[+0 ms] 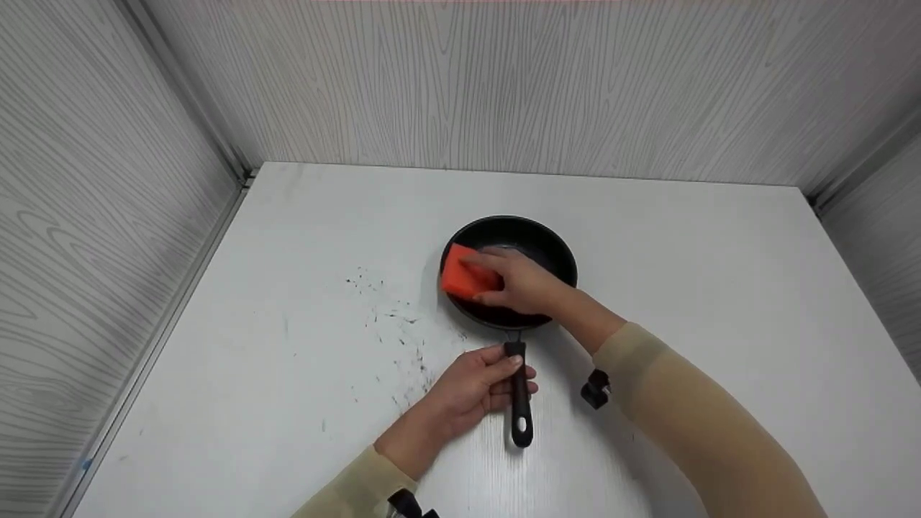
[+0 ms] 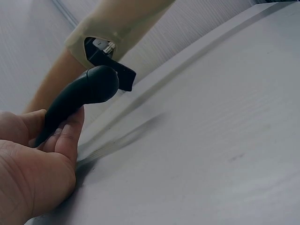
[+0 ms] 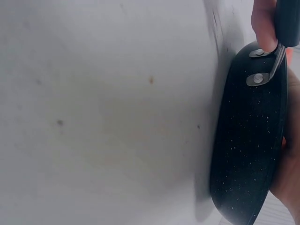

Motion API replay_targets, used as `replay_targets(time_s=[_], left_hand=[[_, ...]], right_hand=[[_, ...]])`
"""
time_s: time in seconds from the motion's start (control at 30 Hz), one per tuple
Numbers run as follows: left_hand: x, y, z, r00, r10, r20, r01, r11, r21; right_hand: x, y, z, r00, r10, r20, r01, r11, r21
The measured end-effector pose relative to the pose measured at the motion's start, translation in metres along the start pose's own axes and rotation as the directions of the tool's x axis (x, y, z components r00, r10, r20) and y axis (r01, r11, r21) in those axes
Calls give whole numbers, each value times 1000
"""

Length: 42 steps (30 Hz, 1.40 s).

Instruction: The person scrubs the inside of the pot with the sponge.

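A black frying pan (image 1: 536, 241) sits on the white table (image 1: 288, 237) near its middle. My right hand (image 1: 514, 280) holds an orange sponge (image 1: 464, 275) against the inside of the pan at its left side. My left hand (image 1: 478, 381) grips the pan's black handle (image 1: 519, 399), which points toward me. In the left wrist view my fingers (image 2: 68, 136) curl round the handle (image 2: 82, 96). The right wrist view shows the pan's speckled outer wall (image 3: 248, 145) and the handle rivets (image 3: 257, 78).
Dark specks (image 1: 392, 338) are scattered on the table left of the pan. Grey wood-grain walls (image 1: 504, 86) close in the table at the back and both sides. A small black clip (image 1: 596, 388) hangs at my right sleeve.
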State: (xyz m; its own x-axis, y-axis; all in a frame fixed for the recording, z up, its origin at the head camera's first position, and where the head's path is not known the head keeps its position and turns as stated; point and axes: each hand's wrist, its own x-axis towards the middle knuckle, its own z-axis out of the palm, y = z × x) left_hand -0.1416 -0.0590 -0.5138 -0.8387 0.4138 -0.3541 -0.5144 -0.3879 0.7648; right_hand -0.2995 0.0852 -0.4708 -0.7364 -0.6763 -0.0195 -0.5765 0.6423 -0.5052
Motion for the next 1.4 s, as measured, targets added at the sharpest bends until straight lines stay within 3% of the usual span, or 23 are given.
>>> replay_targets(time_s=[0.47,0.77,1.17,1.4], left_hand=[[-2,1,0,1000,0,9,0,1000,-10],[-1,0,1,1000,-1,11,1,1000,9],[-1,0,2,1000,0,-1,0,1000,-1],[0,-1,2,1000,5,-7,-5,1000,-6]], right_hand=[[6,-1,0,999,40,-35,-43,995,-89],[15,3,-5,993,53,-106,-68,987,-146],[22,7,-9,989,23,-145,-61,963,-263],[23,13,-12,982,-59,-177,-12,927,-376]])
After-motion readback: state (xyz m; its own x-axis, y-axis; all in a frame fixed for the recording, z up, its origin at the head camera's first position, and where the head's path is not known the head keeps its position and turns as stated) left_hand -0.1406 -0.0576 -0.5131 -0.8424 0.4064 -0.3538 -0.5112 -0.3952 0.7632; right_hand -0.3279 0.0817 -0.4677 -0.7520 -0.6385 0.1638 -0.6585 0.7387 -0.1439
